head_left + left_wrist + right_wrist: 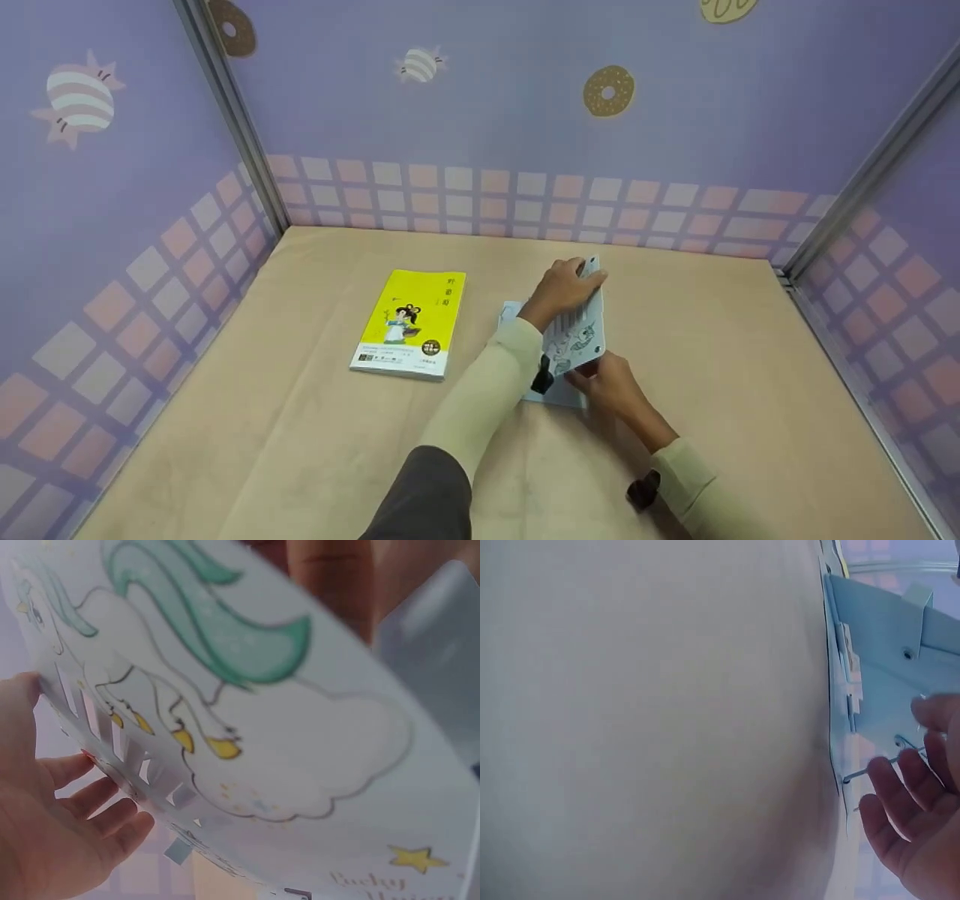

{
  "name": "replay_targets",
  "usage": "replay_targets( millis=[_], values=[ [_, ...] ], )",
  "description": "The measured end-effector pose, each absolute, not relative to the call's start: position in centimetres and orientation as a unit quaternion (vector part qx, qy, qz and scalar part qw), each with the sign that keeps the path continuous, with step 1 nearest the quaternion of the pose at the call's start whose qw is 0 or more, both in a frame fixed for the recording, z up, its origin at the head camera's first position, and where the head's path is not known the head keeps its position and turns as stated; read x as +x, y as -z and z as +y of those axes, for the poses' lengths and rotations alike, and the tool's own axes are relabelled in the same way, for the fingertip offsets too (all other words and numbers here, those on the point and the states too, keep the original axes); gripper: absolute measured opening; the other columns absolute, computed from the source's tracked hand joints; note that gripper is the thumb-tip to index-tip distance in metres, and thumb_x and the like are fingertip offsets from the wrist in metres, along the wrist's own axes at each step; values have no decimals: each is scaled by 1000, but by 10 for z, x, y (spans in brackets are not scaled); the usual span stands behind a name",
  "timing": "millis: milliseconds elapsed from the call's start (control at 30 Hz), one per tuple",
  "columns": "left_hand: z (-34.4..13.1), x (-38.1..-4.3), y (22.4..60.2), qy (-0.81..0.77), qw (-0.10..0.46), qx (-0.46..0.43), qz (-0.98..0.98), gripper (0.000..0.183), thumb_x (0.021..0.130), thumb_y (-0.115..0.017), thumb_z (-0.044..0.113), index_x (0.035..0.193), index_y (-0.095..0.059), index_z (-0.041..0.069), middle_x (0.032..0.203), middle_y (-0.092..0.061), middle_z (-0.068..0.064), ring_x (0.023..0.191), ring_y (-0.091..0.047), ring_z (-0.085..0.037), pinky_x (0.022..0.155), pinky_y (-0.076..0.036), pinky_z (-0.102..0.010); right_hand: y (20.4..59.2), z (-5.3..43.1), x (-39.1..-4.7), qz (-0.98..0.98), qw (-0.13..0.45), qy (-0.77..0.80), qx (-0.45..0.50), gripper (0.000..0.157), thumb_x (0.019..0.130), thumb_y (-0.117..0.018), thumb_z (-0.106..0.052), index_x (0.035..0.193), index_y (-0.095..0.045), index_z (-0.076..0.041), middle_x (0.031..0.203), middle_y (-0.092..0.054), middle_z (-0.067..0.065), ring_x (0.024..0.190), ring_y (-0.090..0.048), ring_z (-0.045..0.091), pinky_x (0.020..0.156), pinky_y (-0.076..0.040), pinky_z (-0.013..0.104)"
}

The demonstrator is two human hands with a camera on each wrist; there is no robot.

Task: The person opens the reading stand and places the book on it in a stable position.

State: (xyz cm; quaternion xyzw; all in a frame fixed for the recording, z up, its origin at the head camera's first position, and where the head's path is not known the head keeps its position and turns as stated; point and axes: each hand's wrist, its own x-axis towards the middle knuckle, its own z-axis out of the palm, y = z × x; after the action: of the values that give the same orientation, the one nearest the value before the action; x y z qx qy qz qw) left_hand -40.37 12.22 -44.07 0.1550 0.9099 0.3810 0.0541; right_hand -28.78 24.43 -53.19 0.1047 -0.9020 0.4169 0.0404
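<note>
A light blue stand with hinged panels lies partly raised on the table. Its lifted front panel carries a unicorn, a cloud and cut-out slots. My left hand grips the upper part of this panel, thumb and fingers at its edge in the left wrist view. My right hand reaches under the panel's lower corner. In the right wrist view, the right fingers touch a thin wire rod on the stand's blue underside, loosely bent, with the thumb apart from them.
A yellow book with a drawn figure on its cover lies flat to the left of the stand. The table has a beige cover. Purple patterned walls enclose it at the back and both sides.
</note>
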Motion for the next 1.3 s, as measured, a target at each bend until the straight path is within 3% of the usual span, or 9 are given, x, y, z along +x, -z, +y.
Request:
replay_targets(
  millis=[300, 700, 1300],
  values=[
    [121, -409, 440, -368, 78, 166, 912, 66, 108, -29, 55, 161, -29, 16, 162, -40, -7, 149, -39, -27, 121, -33, -47, 528, 236, -281, -872, -4, -463, 158, 56, 90, -79, -27, 134, -55, -4, 108, -69, 9, 88, -67, 16, 77, -57, 29],
    [123, -413, 445, -348, 76, 163, 920, 61, 109, -26, 50, 160, -31, 17, 157, -44, -8, 144, -42, -25, 117, -37, -43, 527, 231, -277, -861, 17, -483, 156, 51, 93, -76, -22, 135, -53, -6, 112, -68, 10, 88, -66, 16, 76, -55, 25],
    [119, -416, 447, -355, 75, 162, 918, 56, 110, -27, 48, 150, -43, 12, 147, -51, -7, 136, -49, -23, 113, -41, -41, 523, 232, -275, -863, 12, -471, 186, 73, 93, -75, -22, 151, -33, -7, 117, -64, 11, 90, -68, 17, 76, -57, 26]
  ],
)
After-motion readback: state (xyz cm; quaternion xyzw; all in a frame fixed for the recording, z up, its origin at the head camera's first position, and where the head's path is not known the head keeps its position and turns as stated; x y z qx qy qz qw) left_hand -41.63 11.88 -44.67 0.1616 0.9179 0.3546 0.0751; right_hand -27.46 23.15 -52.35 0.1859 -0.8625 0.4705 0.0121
